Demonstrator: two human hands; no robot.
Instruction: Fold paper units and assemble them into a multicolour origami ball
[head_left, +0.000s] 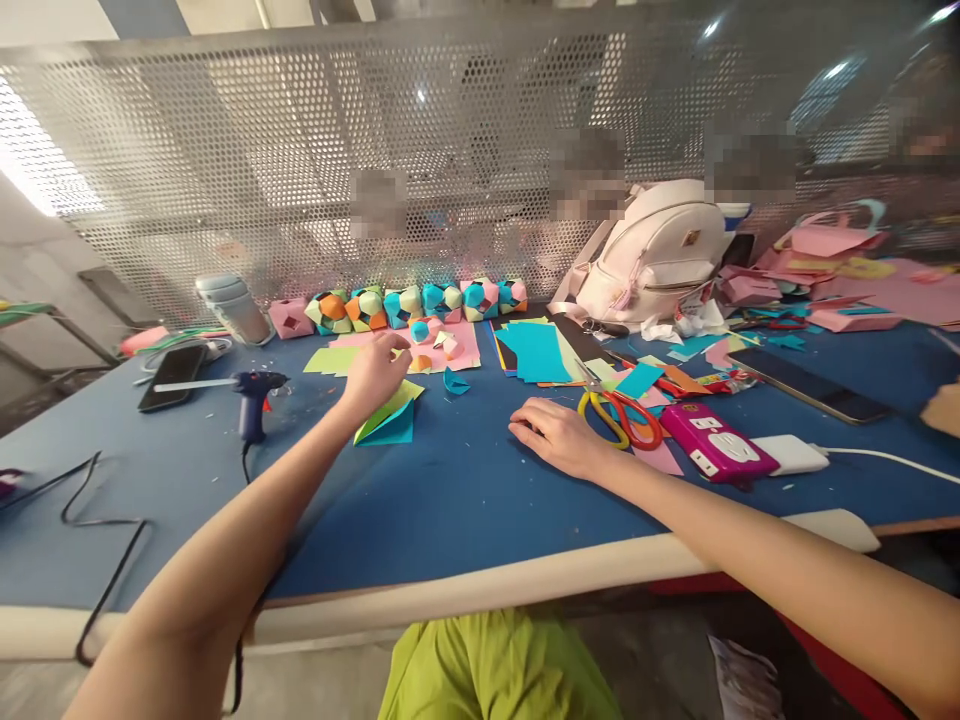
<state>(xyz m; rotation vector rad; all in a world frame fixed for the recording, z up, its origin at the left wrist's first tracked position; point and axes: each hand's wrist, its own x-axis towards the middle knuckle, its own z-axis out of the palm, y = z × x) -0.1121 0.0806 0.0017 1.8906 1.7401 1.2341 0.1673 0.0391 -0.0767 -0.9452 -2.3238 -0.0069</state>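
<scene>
My left hand (379, 372) reaches over a pink sheet (466, 350) and light green paper (328, 361), its fingers loosely bent and apart, with nothing visible in them. Close to its fingertips lie small folded paper pieces: a blue and white one (419, 332), an orange one (421, 364) and a cream one (448, 345). Under the wrist are folded green and blue papers (394, 425). A small folded blue piece (454, 381) sits to the right. My right hand (559, 432) rests on the blue table with its fingers stretched out, beside scissors (626, 415) with yellow and red handles.
Several folded paper balls (403, 308) line the back by a perforated metal screen (300, 170). A glue gun (253, 400), phone (174, 377) and bottle (234, 310) stand left. Blue sheets (536, 352), a backpack (652, 260), a magenta power bank (716, 442) and another phone (810, 385) lie right.
</scene>
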